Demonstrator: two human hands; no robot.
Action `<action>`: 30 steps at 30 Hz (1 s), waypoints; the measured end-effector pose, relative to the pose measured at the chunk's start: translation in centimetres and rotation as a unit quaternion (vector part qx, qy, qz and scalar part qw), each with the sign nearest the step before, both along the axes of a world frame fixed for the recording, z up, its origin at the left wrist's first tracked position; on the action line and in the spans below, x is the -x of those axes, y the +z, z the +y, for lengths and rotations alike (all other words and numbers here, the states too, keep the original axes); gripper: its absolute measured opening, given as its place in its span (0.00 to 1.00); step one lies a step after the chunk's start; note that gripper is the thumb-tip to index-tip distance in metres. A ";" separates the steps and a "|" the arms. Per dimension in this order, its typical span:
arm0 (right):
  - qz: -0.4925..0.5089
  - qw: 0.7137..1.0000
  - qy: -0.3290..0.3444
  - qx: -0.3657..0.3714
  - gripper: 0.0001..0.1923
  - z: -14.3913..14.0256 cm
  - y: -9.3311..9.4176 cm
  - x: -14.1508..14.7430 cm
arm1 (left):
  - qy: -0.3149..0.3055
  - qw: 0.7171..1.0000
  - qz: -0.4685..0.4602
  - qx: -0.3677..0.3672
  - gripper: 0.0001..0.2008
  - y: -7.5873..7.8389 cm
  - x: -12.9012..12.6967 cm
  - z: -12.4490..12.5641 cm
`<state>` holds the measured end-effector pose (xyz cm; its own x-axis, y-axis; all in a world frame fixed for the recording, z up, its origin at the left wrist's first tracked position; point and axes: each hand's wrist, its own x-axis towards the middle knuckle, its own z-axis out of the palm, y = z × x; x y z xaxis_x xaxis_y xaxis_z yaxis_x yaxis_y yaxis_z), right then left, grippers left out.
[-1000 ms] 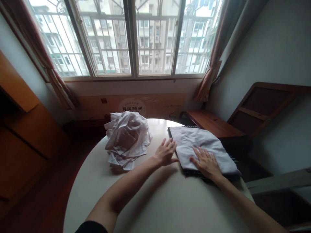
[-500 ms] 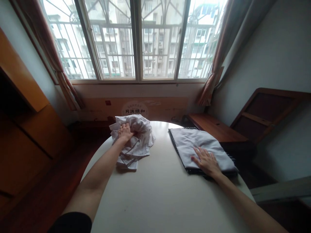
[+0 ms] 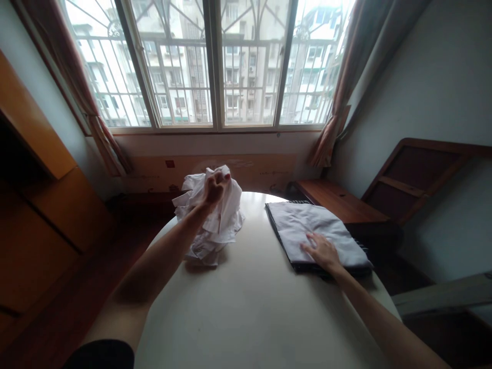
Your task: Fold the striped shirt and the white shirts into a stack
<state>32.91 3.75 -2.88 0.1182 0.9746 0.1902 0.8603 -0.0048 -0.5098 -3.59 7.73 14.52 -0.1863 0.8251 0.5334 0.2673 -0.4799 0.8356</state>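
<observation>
A crumpled pile of white clothing lies at the far left of the round white table. My left hand is closed on a bunch of this cloth and holds its top raised, while the lower folds still rest on the tabletop. On the right, a folded pale grey-white garment lies flat on top of dark, striped folded cloth. My right hand rests on the near part of the pale garment, its fingers spread.
Behind the table runs an orange printed panel under a barred window. A brown wooden bench stands at the back right, near a wood-framed panel. To the left is an orange-brown cabinet.
My left hand has gone from lying open on the white pile to gripping some of it and lifting it upward. My right hand stays on the folded stack.
</observation>
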 end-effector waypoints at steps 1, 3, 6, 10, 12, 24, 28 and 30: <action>0.084 0.996 -0.007 -0.011 0.30 -0.2 0.7 1.1 | -0.022 1.000 0.004 -0.005 0.17 -0.3 -1.4 -1.0; 0.279 0.960 0.017 -0.021 0.30 -0.7 2.3 3.8 | -0.081 0.996 0.028 -0.011 0.17 -1.7 -4.3 -3.4; 0.517 0.846 0.117 0.061 0.33 -1.5 4.7 7.8 | -0.226 0.969 0.096 -0.013 0.15 -5.3 -8.2 -8.0; 0.558 0.803 0.160 0.137 0.29 -1.9 6.1 10.6 | -0.348 0.907 0.238 0.018 0.13 -10.6 -11.0 -13.8; 0.505 0.841 0.141 0.134 0.27 -1.9 5.6 10.9 | -0.428 0.852 0.300 0.023 0.12 -12.1 -11.1 -15.8; 0.169 0.946 0.255 -0.106 0.06 -8.3 4.0 10.6 | 0.056 0.981 0.114 0.143 0.35 -11.2 -5.9 -9.2; 0.172 0.934 0.285 -0.128 0.11 -10.2 5.1 9.4 | 0.188 0.955 0.222 0.058 0.32 -11.4 -4.1 -8.0; 0.206 0.929 0.297 -0.084 0.12 -10.7 5.3 8.3 | 0.220 0.940 0.250 0.079 0.34 -11.2 -2.6 -7.5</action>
<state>24.65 -6.92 2.44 -0.3345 0.8519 0.4030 0.4175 0.5174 -0.7470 -0.99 0.27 3.29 -0.2871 0.8033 0.5218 0.7882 -0.1115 0.6052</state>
